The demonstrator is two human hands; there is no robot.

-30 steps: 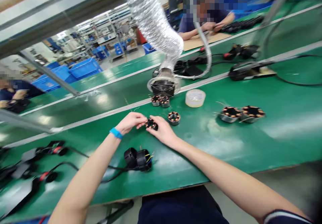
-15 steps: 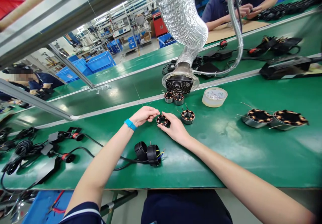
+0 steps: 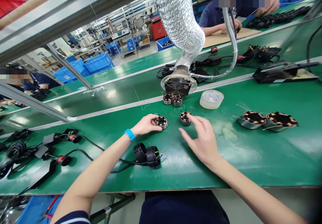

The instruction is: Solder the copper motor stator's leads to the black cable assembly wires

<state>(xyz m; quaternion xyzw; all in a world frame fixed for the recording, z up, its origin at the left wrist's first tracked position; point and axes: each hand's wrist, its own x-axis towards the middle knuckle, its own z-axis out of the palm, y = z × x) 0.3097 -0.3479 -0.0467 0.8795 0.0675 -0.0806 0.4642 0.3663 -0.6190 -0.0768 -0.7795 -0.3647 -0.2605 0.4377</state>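
Note:
My left hand, with a blue band on its wrist, grips a small motor stator by its left side between thumb and fingers. The stator is a metal ring with copper windings, standing on the green bench. My right hand is open, thumb and fingers apart, just in front of a second stator with thin wire ends sticking up. A fingertip overlaps that stator's right edge; I cannot tell whether it touches. Two black round housings with coloured wires lie nearer me.
Behind stand two more small stators below a fan-fronted extraction hood on a foil duct. A tape roll and two larger stators are on the right. Cables cover the left. A co-worker sits across the bench.
My right hand has let go of the left stator and moved right, opening beside the second one. My left hand has come down from the wire ends onto the left stator's side.

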